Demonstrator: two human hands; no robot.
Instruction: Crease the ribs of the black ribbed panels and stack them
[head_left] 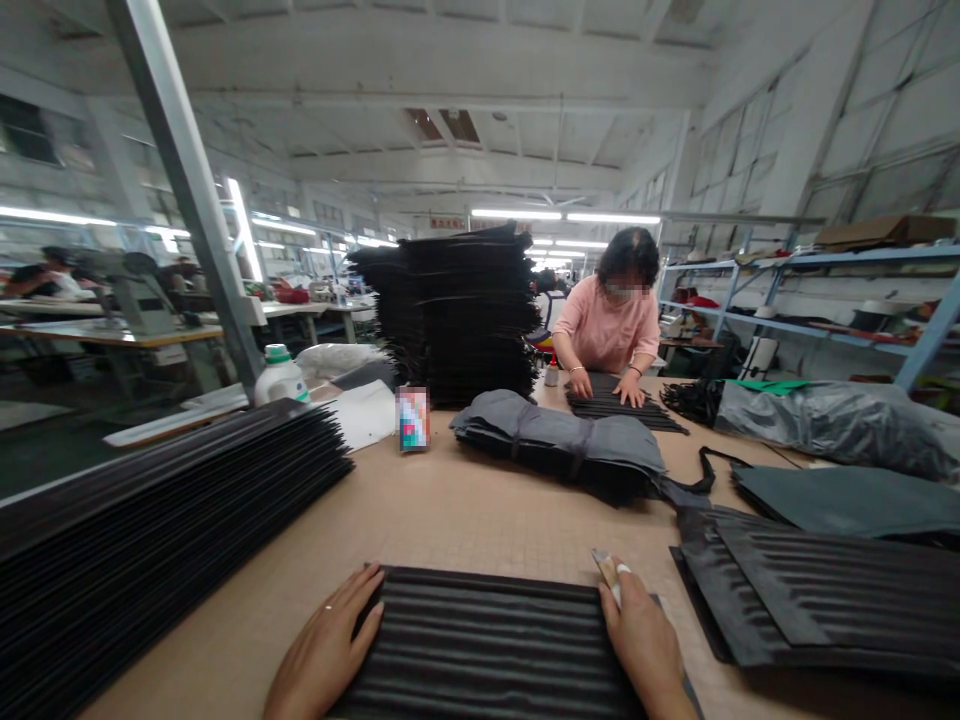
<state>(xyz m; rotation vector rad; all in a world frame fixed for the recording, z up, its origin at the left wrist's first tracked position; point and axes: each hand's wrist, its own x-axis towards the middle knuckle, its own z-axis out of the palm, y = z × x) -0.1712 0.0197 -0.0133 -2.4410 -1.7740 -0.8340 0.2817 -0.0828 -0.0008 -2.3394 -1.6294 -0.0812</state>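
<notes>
In front of me lies a black ribbed panel, its ridges running left to right. At its left edge rests my left hand, fingers stretched out and the thumb apart on the panel's surface. My right hand is at the right edge, touching the panel while its fingers close around a small flat tool. The tool has a pale tip that points up and away; its exact kind is unclear. White wrapping shows at a right finger. The panel's near edge falls outside the view.
Tall black stacks stand at left and at the back. A tied grey bundle lies mid-table. More ribbed panels lie at right. A co-worker presses on a ribbed piece across the table. A white bottle stands left.
</notes>
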